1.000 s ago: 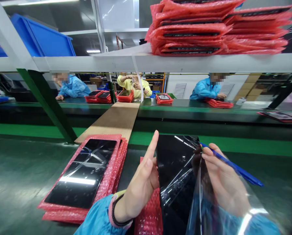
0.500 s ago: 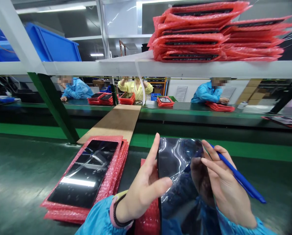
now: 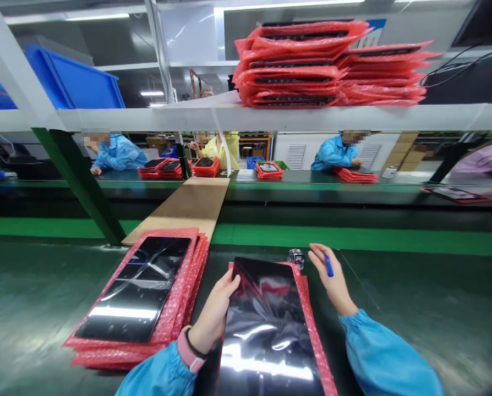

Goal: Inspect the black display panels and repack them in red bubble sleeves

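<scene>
A glossy black screen panel (image 3: 266,330) lies in front of me over red bubble wrap (image 3: 317,341). My left hand (image 3: 213,313) is closed on its upper left edge, thumb on the glass. Off the panel's top right corner, my right hand (image 3: 331,278) is closed around a blue pen-like stick (image 3: 327,265), most of it hidden by the hand. Just left of those fingers lies a small shiny clear-and-black thing (image 3: 296,257), too small to name. To the left, another black screen panel (image 3: 136,289) rests on a stack of red bubble-wrap sleeves (image 3: 180,308).
A brown board (image 3: 184,206) bridges from my bench (image 3: 415,297) to the far bench. Overhead, a white shelf (image 3: 167,118) carries piled red bubble-wrapped panels (image 3: 291,71) and a blue bin (image 3: 75,82). A green post (image 3: 81,187) stands at left. Several co-workers sit opposite.
The panel has gone from tilted up between both hands to lying lower on the wrap. My right hand has left its edge and moved away, keeping the blue stick. The view has shifted slightly.
</scene>
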`<state>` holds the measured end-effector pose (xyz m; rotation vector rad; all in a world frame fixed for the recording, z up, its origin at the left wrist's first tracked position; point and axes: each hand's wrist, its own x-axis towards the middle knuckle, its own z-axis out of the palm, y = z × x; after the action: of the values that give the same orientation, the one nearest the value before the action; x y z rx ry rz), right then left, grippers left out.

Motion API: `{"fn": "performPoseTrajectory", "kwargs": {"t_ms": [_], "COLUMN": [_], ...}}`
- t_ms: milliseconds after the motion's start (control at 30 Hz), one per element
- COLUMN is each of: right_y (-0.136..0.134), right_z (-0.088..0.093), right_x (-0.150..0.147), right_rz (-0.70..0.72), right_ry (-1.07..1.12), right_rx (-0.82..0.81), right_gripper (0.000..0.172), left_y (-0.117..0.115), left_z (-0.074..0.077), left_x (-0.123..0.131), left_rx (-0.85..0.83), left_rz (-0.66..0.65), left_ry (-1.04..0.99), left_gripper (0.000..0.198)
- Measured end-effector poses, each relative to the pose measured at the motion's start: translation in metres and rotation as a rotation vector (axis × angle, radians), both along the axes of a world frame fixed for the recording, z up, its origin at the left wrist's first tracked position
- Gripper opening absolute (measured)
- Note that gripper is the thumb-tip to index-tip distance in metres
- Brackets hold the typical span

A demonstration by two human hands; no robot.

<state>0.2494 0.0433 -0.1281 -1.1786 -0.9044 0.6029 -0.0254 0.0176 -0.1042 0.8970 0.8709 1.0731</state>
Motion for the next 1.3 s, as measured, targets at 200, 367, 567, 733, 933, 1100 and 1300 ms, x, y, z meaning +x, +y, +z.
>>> {"fn": "performPoseTrajectory", "kwargs": {"t_ms": [200, 367, 567, 733, 933, 1100, 1300], "right_y": [0.041, 0.059, 0.049, 0.022, -0.045, -0.060, -0.050], "right_z": [-0.028, -0.035, -0.044, -0.040, -0.028, -0.030, -0.031], "right_x": [0.011, 0.019, 0.020, 0.013, -0.032, -0.060, -0.069], "right_rz": [0.104, 0.139, 0.134, -0.026, 0.219, 0.379, 0.542], "right_ry": [-0.001, -0.009, -0.028, -0.030, -0.094, -0.063, -0.086], "right_rx": [-0.215, -0.334, -0.299, -0.123, -0.071, -0.129, -0.145], "right_gripper": [0.024, 0.031, 0.025, 0.031, 0.037, 0.035, 0.030], "left_y": [0.001, 0.013, 0.018, 0.009, 0.006, 0.004, 0.004], "left_z": [-0.028, -0.018, -0.015, -0.036, -0.052, -0.044, -0.023], "left_x": [0.009, 0.000, -0.027, -0.039, -0.042, -0.034, -0.036], "left_rx": [0.078, 0.218, 0.342, 0.221, 0.011, -0.051, 0.057], "left_rz": [-0.086, -0.159, 0.051, -0.046, -0.148, -0.217, -0.145], "left_ry": [0.158, 0.418, 0.719, 0.722, 0.597, 0.578, 0.605], "left_gripper": [0.046, 0.031, 0.025, 0.028, 0.052, 0.044, 0.023]}}
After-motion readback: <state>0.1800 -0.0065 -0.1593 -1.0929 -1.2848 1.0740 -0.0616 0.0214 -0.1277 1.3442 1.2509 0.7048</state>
